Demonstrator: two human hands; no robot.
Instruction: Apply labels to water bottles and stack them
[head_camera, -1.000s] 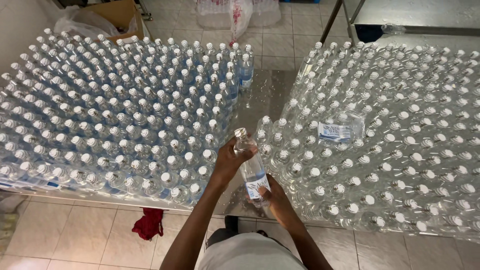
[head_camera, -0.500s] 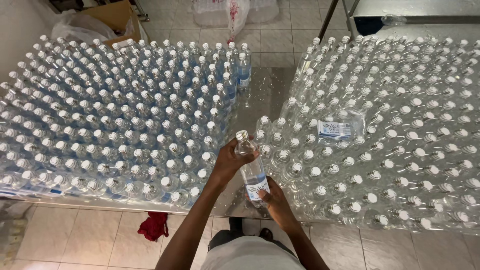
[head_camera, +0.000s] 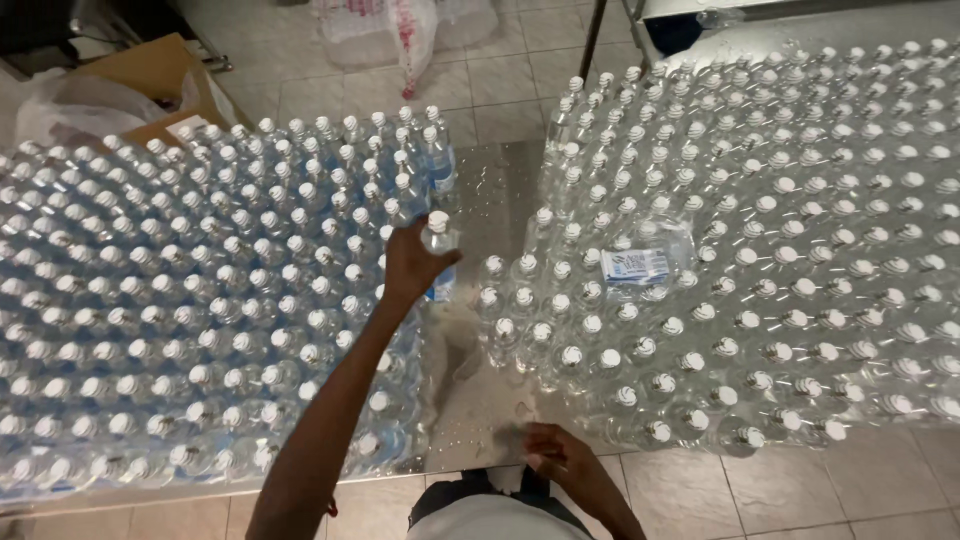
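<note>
I find the left hand extended far across the wet steel table, its fingers closed round the body of one bottle. The bottle stands upright, cap up, its long axis vertical, at the right edge of the left block of capped bottles. It touches or all but touches the block's outer row; I cannot tell which.

The right hand lies near, at the table's front edge, fingers loosely curled and resting on the wet surface. It holds nothing that I can see.

The held bottle lies far and slightly left of the right hand, well apart from it, across the bare strip of table between the two blocks. The left hand is plainly the nearer: it already has the bottle in its grasp.

The right block stands across the strip, well apart from the bottle. One bottle with a blue and white label lies flat on top of it, long axis running left to right.
</note>
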